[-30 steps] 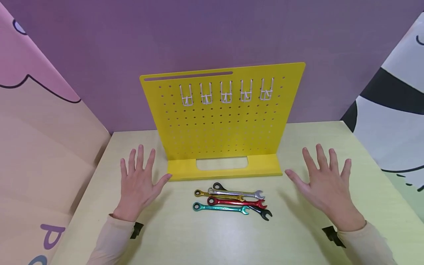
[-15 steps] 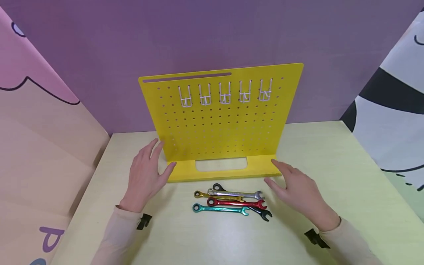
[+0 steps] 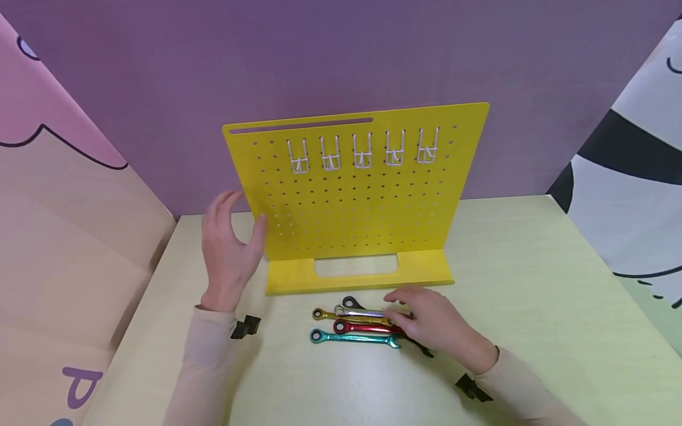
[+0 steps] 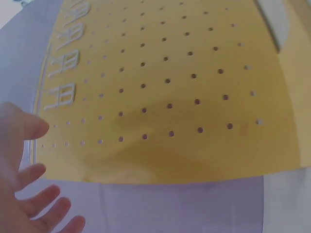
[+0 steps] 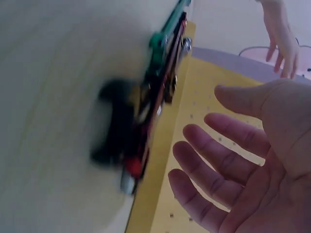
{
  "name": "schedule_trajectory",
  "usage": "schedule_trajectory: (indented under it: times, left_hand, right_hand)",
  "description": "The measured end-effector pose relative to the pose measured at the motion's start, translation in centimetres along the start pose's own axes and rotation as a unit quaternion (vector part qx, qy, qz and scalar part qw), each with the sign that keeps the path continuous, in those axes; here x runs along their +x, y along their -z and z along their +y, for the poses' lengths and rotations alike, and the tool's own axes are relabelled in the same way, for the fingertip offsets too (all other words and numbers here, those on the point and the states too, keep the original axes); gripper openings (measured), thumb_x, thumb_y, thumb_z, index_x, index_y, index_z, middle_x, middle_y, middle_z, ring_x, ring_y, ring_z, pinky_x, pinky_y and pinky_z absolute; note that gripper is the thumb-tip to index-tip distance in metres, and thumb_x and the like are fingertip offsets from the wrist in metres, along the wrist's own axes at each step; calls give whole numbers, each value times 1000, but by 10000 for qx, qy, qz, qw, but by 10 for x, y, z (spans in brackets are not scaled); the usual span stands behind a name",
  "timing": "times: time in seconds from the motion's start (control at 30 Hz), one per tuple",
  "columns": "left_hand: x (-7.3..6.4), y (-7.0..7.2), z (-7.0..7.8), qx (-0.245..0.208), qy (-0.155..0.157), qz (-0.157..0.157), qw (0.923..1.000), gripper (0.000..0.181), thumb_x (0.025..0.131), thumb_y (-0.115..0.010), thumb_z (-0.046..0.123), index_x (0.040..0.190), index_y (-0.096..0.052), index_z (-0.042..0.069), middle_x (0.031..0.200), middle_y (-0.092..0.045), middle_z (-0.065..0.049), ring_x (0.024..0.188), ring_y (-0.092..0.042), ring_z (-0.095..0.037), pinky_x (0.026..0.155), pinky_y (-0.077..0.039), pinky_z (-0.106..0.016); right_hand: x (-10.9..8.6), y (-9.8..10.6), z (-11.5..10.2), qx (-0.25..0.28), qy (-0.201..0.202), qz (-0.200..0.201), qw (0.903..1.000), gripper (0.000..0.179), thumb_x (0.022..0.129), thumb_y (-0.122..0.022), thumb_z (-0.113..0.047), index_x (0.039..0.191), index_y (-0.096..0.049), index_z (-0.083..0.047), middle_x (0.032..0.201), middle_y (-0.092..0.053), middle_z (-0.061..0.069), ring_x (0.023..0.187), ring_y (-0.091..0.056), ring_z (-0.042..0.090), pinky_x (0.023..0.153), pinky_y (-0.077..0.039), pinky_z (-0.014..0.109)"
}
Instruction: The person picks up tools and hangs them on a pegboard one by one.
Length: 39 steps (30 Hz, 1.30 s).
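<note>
A yellow pegboard (image 3: 362, 201) stands upright on its base (image 3: 293, 276), with a row of white wire hooks (image 3: 362, 151) near its top. In front lie several wrenches: silver (image 3: 367, 312), gold (image 3: 341, 315), red (image 3: 362, 326), teal (image 3: 354, 336) and black (image 3: 350, 301). My left hand (image 3: 241, 220) is raised beside the board's left edge with fingers relaxed; whether the thumb touches the board I cannot tell. My right hand (image 3: 396, 306) hovers palm down over the wrenches' right ends. The right wrist view shows its fingers (image 5: 218, 145) spread and holding nothing, with the wrenches (image 5: 155, 97) blurred.
The pale yellow table (image 3: 533, 266) is boxed in by a purple back wall (image 3: 341, 53), a pink panel (image 3: 80, 207) on the left and a white and black panel (image 3: 629, 177) on the right. The left wrist view is filled by the pegboard (image 4: 184, 97).
Both hands left their flat spread positions on the table. The left hand rose to the pegboard's left edge. The right hand swept left to hover over the wrenches.
</note>
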<state>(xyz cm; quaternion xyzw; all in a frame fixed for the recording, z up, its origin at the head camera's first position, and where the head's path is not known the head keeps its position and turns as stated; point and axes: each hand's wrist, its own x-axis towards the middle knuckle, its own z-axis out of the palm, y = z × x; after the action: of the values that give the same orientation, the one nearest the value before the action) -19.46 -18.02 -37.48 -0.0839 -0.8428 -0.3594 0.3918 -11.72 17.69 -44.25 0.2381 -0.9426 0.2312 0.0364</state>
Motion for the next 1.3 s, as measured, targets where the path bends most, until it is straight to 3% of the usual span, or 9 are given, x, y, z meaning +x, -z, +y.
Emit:
schedule_trajectory:
  times: [0.1, 0.23, 0.4, 0.73, 0.97, 1.13, 1.3]
  left_hand:
    - [8, -2, -1, -185, 325, 371, 9986, 53, 98, -71, 25, 143, -59, -1, 150, -55, -20, 141, -50, -39, 118, -38, -56]
    - [15, -6, -2, -413, 826, 513, 9944, 57, 100, -70, 28, 148, -55, 1, 151, -53, -20, 138, -49, -37, 116, -37, -54]
    - [18, -11, -4, -739, 1206, 374, 9892, 58, 105, -65, 32, 152, -49, 1, 152, -52, -21, 136, -49, -38, 112, -41, -53]
    - [18, -21, -13, -1714, 1919, -163, 9662, 50, 109, -61, 27, 152, -51, 4, 144, -61, -19, 129, -60, -35, 109, -48, -51]
    - [21, -22, -20, -1733, 2166, -539, 9592, 44, 111, -58, 29, 146, -59, 2, 135, -66, -20, 124, -62, -31, 101, -48, -34]
    - [20, -24, -21, -1825, 2374, -517, 9527, 42, 112, -57, 25, 145, -60, 0, 135, -66, -21, 120, -60, -28, 98, -46, -28]
    - [17, -29, -20, -1896, 2501, -430, 9485, 40, 113, -54, 24, 144, -60, -1, 134, -67, -22, 119, -60, -25, 99, -45, -28]
  right_hand:
    - [4, -8, -5, -76, 137, -258, 9995, 20, 96, -80, -28, 111, -81, -14, 110, -80, -1, 96, -74, 17, 83, -61, 39]
    - [9, -15, -11, -59, 298, -506, 9983, 17, 94, -82, -28, 106, -82, -16, 100, -77, -6, 83, -64, 6, 73, -53, 27]
    - [15, -21, -16, -2, 283, -747, 9968, 14, 91, -85, -21, 103, -83, -14, 88, -71, -10, 74, -52, 1, 66, -45, 22]
    - [20, -17, -19, 180, 205, -1046, 9941, 9, 92, -83, -14, 101, -82, -13, 84, -71, -10, 72, -53, 2, 67, -46, 24]
    - [18, -16, -15, 277, 490, -1049, 9929, 8, 90, -85, -15, 98, -84, -14, 85, -69, -11, 67, -47, -1, 61, -41, 20]
    - [17, -17, -16, 347, 390, -1056, 9930, 1, 91, -83, -14, 92, -82, -14, 83, -67, -11, 69, -48, 1, 66, -42, 22]
    - [15, -20, -19, 301, 36, -1034, 9942, 6, 93, -81, -15, 88, -78, -17, 82, -62, -12, 73, -49, 4, 71, -42, 27]
